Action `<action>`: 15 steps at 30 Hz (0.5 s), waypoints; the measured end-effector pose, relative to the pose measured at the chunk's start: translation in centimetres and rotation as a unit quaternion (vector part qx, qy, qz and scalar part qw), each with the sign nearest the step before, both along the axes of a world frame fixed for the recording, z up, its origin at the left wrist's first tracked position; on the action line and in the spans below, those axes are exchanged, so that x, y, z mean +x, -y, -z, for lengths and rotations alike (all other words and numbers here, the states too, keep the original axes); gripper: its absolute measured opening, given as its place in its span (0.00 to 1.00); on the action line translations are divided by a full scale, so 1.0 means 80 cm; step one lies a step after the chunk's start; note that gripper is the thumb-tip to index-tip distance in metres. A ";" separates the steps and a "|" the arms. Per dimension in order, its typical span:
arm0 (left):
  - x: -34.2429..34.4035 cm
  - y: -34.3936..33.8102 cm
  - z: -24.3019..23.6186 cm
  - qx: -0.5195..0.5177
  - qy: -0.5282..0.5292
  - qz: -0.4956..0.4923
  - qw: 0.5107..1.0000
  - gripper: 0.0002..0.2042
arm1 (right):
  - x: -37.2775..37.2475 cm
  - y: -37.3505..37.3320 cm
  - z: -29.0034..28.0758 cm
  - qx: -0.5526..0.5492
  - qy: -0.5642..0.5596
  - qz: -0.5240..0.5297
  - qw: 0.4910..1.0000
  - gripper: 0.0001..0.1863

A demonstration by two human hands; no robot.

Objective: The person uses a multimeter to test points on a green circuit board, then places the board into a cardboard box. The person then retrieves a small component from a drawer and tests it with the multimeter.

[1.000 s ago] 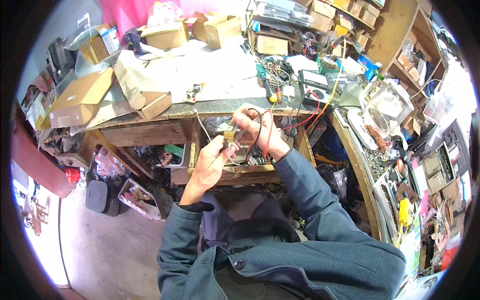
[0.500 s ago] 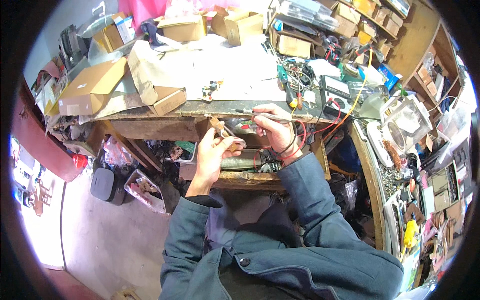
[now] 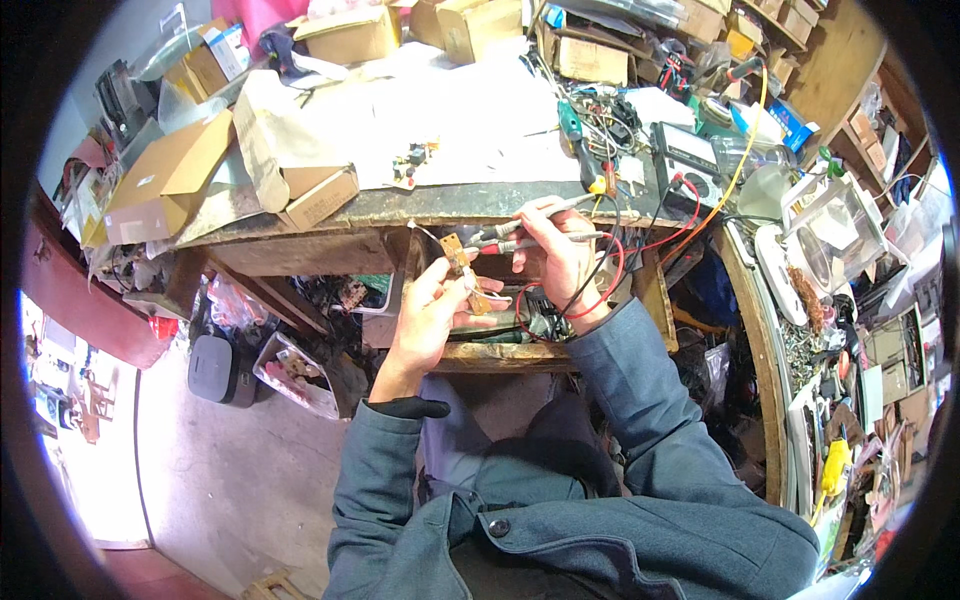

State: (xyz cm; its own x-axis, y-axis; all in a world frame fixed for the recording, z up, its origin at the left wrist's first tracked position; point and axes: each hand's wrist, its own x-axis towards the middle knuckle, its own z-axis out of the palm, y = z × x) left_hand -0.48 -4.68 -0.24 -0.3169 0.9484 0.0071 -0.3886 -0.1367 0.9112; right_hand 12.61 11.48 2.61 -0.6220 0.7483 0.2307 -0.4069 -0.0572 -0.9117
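My left hand (image 3: 425,318) pinches a small brown circuit board (image 3: 462,268) with white wire on it, held in front of the bench edge. In my right hand (image 3: 556,256) are two test probes, a dark grey probe (image 3: 492,237) and a red probe (image 3: 508,246). Their tips reach the upper part of the board; whether both touch it I cannot tell. A red lead (image 3: 620,262) loops down from the right hand beside a black one. On the bench to the right, a dark meter (image 3: 688,172) has a red lead plugged in.
An open drawer (image 3: 500,357) lies under my hands. Cardboard boxes (image 3: 168,180) stand on the bench's left. A green-handled screwdriver (image 3: 570,122) lies near tangled wires, and small electronic parts (image 3: 412,160) rest on white paper. A yellow cable (image 3: 745,165) crosses at right.
The two probes in my right hand have come together against the upper part of the board. The left hand has turned the board more upright. The whole view has shifted slightly.
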 end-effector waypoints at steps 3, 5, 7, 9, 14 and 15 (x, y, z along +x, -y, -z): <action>0.002 0.004 -0.011 -0.008 -0.012 0.006 1.000 0.21 | -0.003 0.004 -0.002 -0.028 -0.020 -0.011 0.999 0.11; 0.003 0.004 -0.012 -0.009 -0.014 0.011 1.000 0.20 | -0.003 0.001 0.001 -0.041 -0.028 -0.028 0.998 0.10; 0.001 0.003 -0.010 -0.008 -0.015 0.013 1.000 0.20 | -0.004 -0.005 0.006 -0.055 -0.035 -0.056 0.996 0.10; 0.000 0.003 -0.007 -0.004 -0.013 0.007 1.000 0.21 | -0.006 -0.009 0.008 -0.091 -0.050 -0.074 0.992 0.10; 0.001 0.003 -0.005 -0.008 -0.009 -0.009 1.000 0.21 | 0.002 -0.005 -0.003 -0.079 -0.038 -0.109 0.990 0.14; 0.001 0.004 -0.004 -0.008 -0.008 -0.010 1.000 0.22 | 0.005 0.001 -0.014 -0.069 -0.021 -0.111 0.991 0.15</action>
